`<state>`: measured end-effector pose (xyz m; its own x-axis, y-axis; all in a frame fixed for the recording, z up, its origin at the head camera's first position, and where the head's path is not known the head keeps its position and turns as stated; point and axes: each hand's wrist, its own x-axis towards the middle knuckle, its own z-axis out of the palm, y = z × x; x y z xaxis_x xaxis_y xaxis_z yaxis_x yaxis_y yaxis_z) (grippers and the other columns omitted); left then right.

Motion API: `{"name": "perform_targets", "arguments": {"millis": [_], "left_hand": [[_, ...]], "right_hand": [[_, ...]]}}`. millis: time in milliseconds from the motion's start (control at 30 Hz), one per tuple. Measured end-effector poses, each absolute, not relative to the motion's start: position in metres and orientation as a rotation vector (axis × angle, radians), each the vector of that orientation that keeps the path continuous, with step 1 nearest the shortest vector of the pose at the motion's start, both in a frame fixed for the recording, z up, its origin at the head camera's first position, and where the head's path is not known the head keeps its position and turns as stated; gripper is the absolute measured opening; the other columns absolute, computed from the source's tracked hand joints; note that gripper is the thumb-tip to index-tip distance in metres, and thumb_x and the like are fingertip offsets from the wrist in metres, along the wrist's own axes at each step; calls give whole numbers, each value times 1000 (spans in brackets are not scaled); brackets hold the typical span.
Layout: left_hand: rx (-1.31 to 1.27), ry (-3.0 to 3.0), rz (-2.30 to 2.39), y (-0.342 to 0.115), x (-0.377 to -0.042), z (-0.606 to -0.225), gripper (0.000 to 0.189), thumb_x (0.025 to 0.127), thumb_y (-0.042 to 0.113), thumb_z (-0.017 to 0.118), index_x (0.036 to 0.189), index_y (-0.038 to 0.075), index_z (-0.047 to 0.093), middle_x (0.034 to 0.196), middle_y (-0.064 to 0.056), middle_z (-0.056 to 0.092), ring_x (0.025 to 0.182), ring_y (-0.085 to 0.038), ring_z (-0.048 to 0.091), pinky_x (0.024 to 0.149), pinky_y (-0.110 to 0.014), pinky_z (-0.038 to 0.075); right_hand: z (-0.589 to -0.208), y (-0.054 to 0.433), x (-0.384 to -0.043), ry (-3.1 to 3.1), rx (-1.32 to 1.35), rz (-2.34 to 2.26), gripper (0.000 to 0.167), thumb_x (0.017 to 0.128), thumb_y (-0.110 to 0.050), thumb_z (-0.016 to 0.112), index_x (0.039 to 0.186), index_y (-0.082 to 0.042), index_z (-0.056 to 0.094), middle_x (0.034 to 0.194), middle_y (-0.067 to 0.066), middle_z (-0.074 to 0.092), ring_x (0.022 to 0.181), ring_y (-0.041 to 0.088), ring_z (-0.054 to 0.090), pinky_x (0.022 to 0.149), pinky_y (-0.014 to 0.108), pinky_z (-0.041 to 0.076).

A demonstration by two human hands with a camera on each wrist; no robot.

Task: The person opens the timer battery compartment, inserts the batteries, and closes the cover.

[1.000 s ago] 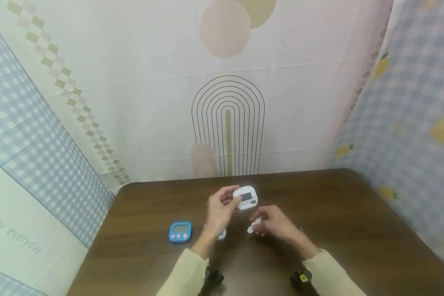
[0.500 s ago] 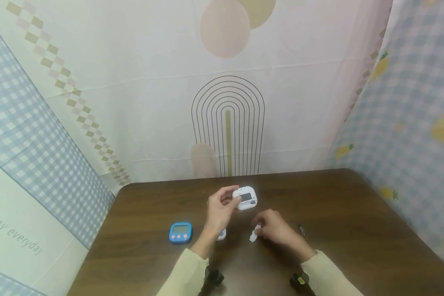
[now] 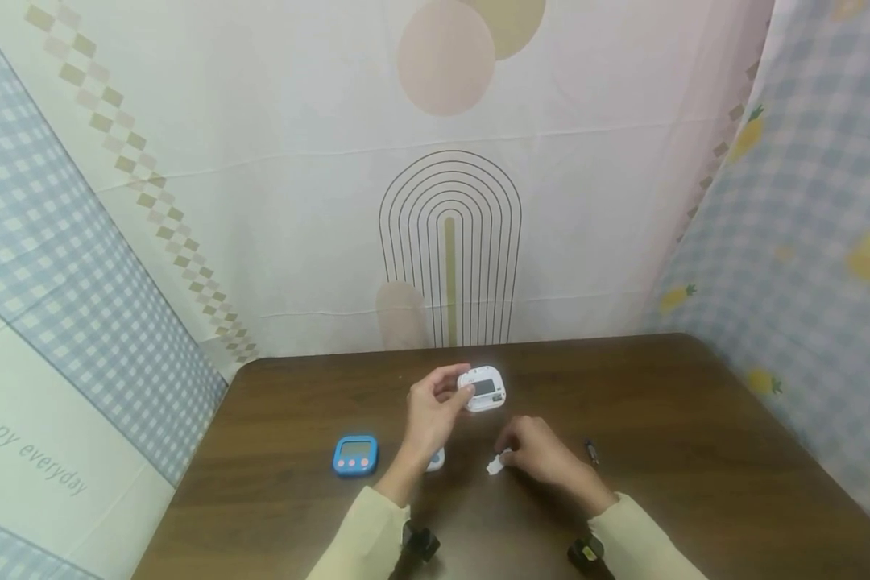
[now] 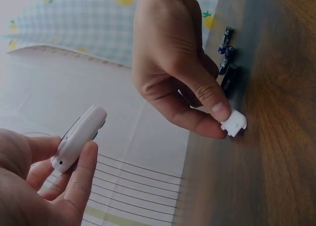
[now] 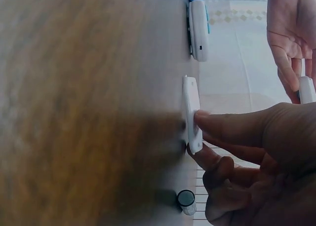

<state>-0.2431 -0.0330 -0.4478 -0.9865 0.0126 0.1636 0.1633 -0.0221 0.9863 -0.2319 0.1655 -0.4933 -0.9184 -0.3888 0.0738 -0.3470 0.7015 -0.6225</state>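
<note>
My left hand [image 3: 431, 415] holds up a white digital timer [image 3: 487, 389], its back turned toward the head camera and the battery compartment uncovered. Thumb and fingers grip the timer's left edge. Lower and to the right, my right hand [image 3: 540, 453] pinches a small white battery cover [image 4: 235, 123] between thumb and fingers. The right wrist view has the cover [image 5: 191, 112] close to the tabletop; whether it touches cannot be told. Dark batteries [image 4: 226, 40] lie beyond the right hand, and one battery [image 5: 186, 199] shows below it in the right wrist view.
A blue timer [image 3: 355, 456] lies on the brown table [image 3: 275, 515] left of the hands. Another white timer [image 3: 436, 460] lies there too, partly hidden by the left forearm. Patterned cloths [image 3: 319, 242] hang behind and at both sides.
My right hand has lowered toward the table and slightly toward me, carrying the battery cover. A battery to its right has come into fuller view. The left hand holds the timer almost unmoved.
</note>
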Motion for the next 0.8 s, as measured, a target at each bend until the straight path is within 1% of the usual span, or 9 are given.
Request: {"name": "perform_targets", "arguments": {"millis": [133, 300, 467, 567, 700, 800], "left_hand": [[-200, -2126, -2157, -34, -242, -447, 33, 93, 0, 77, 126, 3, 74, 111, -20, 77, 88, -23, 76, 79, -57, 65], [-210, -2125, -2156, -34, -242, -447, 33, 93, 0, 76, 126, 1, 73, 112, -20, 77, 89, -24, 77, 80, -59, 65], [-212, -2130, -2144, -33, -242, -447, 32, 93, -1, 76, 125, 2, 74, 112, -21, 77, 90, -25, 77, 79, -58, 65], [-217, -2133, -2133, -33, -242, -447, 33, 93, -2, 76, 125, 1, 73, 113, -22, 77, 90, -26, 77, 79, -58, 65], [-214, -2134, -2132, -33, -242, -447, 33, 93, -2, 76, 126, 1, 73, 113, -21, 77, 90, -25, 77, 79, -58, 65], [-210, -2132, -2141, -33, -242, -448, 32, 93, -1, 75, 126, 1, 73, 112, -21, 77, 90, -25, 76, 79, -58, 65]], "right_hand": [[-493, 167, -232, 2835, -637, -1022, 15, 80, 6, 83, 87, -7, 79, 87, 2, 72, 81, 16, 65, 72, 32, 60], [-493, 172, -235, 2855, -598, -1013, 17, 80, 5, 83, 89, -8, 80, 88, 1, 74, 82, 14, 66, 75, 33, 61], [-486, 180, -239, 2867, -549, -1017, 16, 80, 5, 81, 88, -8, 80, 84, -1, 73, 74, 13, 61, 66, 29, 56], [-481, 185, -240, 2875, -467, -984, 14, 83, 1, 81, 89, -11, 80, 82, -3, 72, 69, 12, 59, 61, 29, 53], [-475, 191, -240, 2917, -371, -888, 12, 84, -6, 84, 90, -16, 81, 80, -6, 70, 68, 12, 59, 60, 31, 50], [-471, 195, -239, 2940, -321, -817, 10, 86, -9, 84, 90, -16, 80, 79, -6, 70, 69, 14, 59, 61, 33, 50]]}}
